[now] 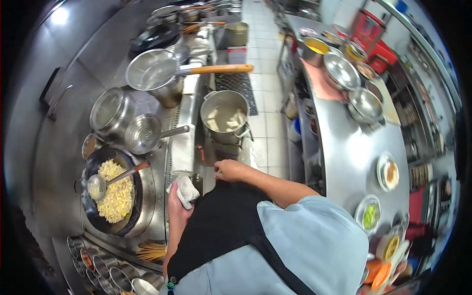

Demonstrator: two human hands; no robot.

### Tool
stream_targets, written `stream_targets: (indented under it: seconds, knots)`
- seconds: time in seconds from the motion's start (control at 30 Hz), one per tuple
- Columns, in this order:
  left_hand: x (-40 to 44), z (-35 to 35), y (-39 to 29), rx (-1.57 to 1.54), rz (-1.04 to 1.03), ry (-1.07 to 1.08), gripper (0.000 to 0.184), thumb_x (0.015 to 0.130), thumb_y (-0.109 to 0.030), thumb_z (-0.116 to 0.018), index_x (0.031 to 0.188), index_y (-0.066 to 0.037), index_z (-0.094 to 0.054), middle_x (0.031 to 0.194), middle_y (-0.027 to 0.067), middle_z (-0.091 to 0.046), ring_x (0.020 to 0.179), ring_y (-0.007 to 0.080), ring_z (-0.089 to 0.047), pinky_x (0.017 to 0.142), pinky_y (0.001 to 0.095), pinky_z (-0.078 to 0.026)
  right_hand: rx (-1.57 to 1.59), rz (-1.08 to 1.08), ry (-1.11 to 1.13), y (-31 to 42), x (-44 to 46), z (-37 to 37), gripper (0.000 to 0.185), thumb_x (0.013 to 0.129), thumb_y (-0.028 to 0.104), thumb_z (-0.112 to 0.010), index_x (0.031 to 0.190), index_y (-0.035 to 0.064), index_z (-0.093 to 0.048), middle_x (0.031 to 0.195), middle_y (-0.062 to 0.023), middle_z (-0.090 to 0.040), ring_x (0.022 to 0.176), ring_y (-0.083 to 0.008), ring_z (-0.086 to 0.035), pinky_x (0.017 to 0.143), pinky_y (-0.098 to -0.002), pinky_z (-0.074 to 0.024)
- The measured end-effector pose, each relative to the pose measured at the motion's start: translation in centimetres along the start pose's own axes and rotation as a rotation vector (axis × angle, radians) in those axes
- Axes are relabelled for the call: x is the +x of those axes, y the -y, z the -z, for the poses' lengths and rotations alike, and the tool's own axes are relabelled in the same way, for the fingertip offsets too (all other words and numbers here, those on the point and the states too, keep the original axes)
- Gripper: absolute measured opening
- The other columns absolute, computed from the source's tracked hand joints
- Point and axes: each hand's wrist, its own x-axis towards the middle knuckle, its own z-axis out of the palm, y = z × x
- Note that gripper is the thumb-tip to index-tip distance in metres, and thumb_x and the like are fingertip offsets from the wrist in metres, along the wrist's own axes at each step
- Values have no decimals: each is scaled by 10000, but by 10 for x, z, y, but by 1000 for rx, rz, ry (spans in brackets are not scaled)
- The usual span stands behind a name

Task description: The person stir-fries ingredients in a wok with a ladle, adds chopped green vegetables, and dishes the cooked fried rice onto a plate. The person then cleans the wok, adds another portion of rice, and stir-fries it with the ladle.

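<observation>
The left hand [182, 204] is closed around a crumpled white cloth [185, 191]. The cloth sticks out past the fingers, at the long edge of the shiny grey steel stove top [157, 169] that is closest to the person. The right hand [230, 171] is in front of the black cloth apron [219, 211], with its fingers curled in. I cannot tell if it has hold of anything. Just past it is a round silver metal pot [224, 100] with two handles and pale lumps in cloudy water, beside that same edge of the stove top.

Farther in from the edge, a big round black wok [93, 210] is full of yellow and white bits of food [115, 201]. A metal ladle [119, 177] with a brown handle lies across the food. Near the wok is a round metal scoop [142, 133] full of little holes, its handle pointing to the edge.

Across the walkway, a white plate [380, 173] of food sits near the far long edge of a shiny steel table [344, 162].
</observation>
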Motion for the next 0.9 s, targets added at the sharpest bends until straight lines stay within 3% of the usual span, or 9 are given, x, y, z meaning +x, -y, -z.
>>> stream_targets:
  seconds: [0.17, 0.23, 0.37, 0.43, 0.53, 0.7, 0.73, 0.83, 0.9]
  knots:
    - [-20, -3, 31, 14, 275, 287, 528, 1057, -420, -507, 1391, -12, -536, 1191, 237, -690, 1058, 382, -700, 945, 490, -585, 108, -63, -10, -16, -81, -69, 408, 923, 356, -717, 1182, 42, -698, 1128, -198, -730, 1091, -381, -682, 941, -465, -531]
    - [-19, -1, 54, 106, 317, 354, 534, 1071, -417, -484, 1406, -3, -526, 1235, 243, -681, 1108, 378, -688, 973, 510, -575, 142, -96, 4, -13, -125, -76, 406, 920, 365, -720, 1177, 51, -705, 1130, -191, -733, 1084, -371, -687, 935, -455, -533]
    - [1, -3, 71, 207, 465, 509, 463, 1071, -362, -505, 1361, -7, -569, 1231, 222, -689, 1114, 366, -687, 975, 528, -568, 283, -276, -333, -73, -176, -115, 374, 874, 367, -760, 1098, 69, -739, 1045, -170, -755, 992, -344, -710, 863, -455, -548]
    - [12, -11, 86, 289, 446, 552, 431, 1062, -342, -534, 1325, -6, -595, 1218, 198, -699, 1089, 347, -699, 961, 514, -575, 390, -476, -428, -60, -237, -87, 371, 931, 363, -700, 1158, 71, -714, 1107, -162, -745, 1025, -326, -706, 886, -434, -550]
    - [10, -30, 112, 390, 456, 603, 392, 1049, -318, -572, 1286, -9, -619, 1191, 163, -714, 1059, 327, -712, 944, 498, -583, 281, -570, -794, -87, -312, -77, 333, 906, 338, -707, 1115, 80, -732, 1073, -179, -744, 1014, -348, -702, 894, -442, -547]
    - [1, -67, 148, 459, 556, 608, 352, 1032, -289, -601, 1249, -14, -634, 1159, 141, -726, 1035, 317, -719, 927, 483, -591, 343, -975, -1306, -118, -472, -56, 359, 906, 291, -727, 1143, 21, -719, 1092, -243, -736, 991, -389, -720, 892, -458, -559]
    - [-13, -83, 155, 481, 583, 591, 347, 1032, -291, -601, 1242, -17, -637, 1152, 138, -727, 1026, 315, -722, 919, 476, -594, 280, -1080, -1525, -130, -501, -63, 349, 907, 265, -724, 1128, -5, -718, 1070, -260, -734, 996, -385, -721, 897, -472, -554]
    - [-32, -115, 185, 558, 657, 595, 328, 1033, -292, -600, 1218, -25, -641, 1120, 125, -728, 990, 302, -727, 884, 453, -600, 23, -1587, -1631, -118, -581, -74, 445, 913, 310, -733, 1175, -38, -646, 1147, -272, -683, 1098, -438, -666, 929, -492, -550]
    - [-20, -115, 213, 627, 692, 661, 310, 1036, -287, -598, 1201, -29, -641, 1083, 113, -728, 956, 284, -730, 850, 432, -603, 66, -1715, -1573, -136, -607, -99, 421, 911, 280, -719, 1164, -46, -633, 1170, -273, -668, 1104, -450, -658, 931, -504, -549]
